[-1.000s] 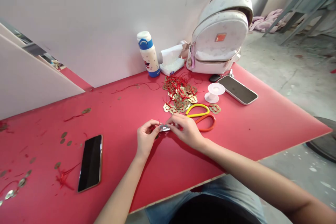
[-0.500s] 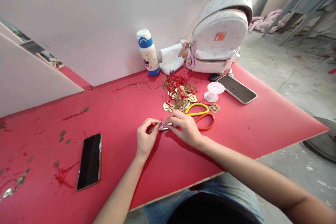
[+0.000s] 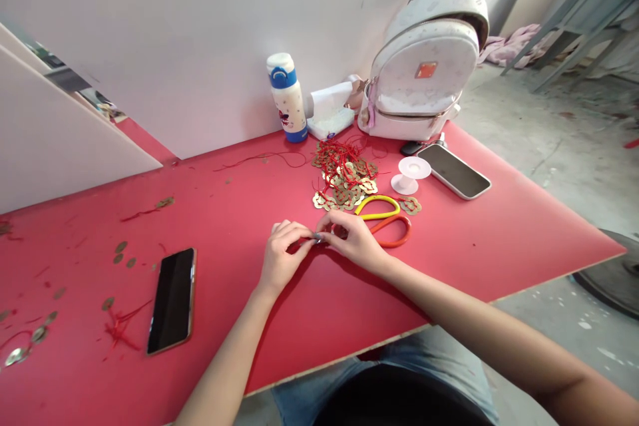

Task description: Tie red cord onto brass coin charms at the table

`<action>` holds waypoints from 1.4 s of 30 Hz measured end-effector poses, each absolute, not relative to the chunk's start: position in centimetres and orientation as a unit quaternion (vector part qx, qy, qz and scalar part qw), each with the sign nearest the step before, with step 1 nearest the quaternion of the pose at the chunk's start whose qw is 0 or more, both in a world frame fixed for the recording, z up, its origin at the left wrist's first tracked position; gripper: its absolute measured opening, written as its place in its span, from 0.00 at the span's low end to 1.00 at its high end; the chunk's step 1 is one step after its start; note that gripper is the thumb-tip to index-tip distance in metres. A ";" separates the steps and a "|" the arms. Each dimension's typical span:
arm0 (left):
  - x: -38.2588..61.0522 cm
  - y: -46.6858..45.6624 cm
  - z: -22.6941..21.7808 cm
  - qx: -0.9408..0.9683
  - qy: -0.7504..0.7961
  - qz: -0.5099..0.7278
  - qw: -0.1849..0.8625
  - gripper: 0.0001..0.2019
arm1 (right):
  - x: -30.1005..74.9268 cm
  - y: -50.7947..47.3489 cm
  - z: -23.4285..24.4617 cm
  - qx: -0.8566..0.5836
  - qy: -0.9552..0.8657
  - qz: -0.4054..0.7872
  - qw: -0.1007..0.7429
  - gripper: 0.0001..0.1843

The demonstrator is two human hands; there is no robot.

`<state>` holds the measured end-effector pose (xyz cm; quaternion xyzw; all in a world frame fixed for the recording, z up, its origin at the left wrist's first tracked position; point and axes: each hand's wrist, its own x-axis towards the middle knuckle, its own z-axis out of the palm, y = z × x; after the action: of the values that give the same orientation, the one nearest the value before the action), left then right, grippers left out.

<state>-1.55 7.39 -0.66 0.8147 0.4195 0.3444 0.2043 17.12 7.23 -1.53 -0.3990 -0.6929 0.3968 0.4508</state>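
My left hand [image 3: 281, 258] and my right hand [image 3: 355, 239] meet fingertip to fingertip low over the red table [image 3: 479, 239], both pinched on one small shiny piece [image 3: 317, 237] with a bit of red thread. What exactly the piece is stays too small to tell. Just behind my right hand lie scissors with a yellow and an orange handle [image 3: 384, 216]. Beyond them sits a pile of brass coins tangled in red thread [image 3: 344, 176].
A black phone [image 3: 172, 299] lies at the left front, with loose coins [image 3: 120, 254] and red thread scraps [image 3: 120, 329] around it. At the back stand a bottle [image 3: 287, 98], a tissue pack [image 3: 328, 118] and a white backpack [image 3: 426, 73]. A second phone [image 3: 453, 170] and white spool [image 3: 410, 174] lie right.
My hands have closed tighter together on the small piece, the left fingers curling over it. The view has shifted slightly; nothing else on the table moved.
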 end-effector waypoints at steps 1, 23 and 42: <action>-1.5 7.3 -0.7 0.811 0.426 0.345 0.202 0.05 | 17.1 7.3 -1.5 -0.398 -0.687 0.403 0.455 0.05; -0.9 7.0 -0.8 0.783 0.492 0.301 0.232 0.06 | 17.3 7.1 -1.7 -0.368 -0.762 0.320 0.427 0.04; -1.0 6.8 -1.2 0.619 0.535 0.426 0.386 0.04 | 17.3 7.0 -1.2 -0.420 -0.703 0.398 0.413 0.04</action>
<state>-1.00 6.81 -1.20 0.6193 0.5350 0.4261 0.3856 17.30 7.04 -1.24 -0.4196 -0.7034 0.3981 0.4131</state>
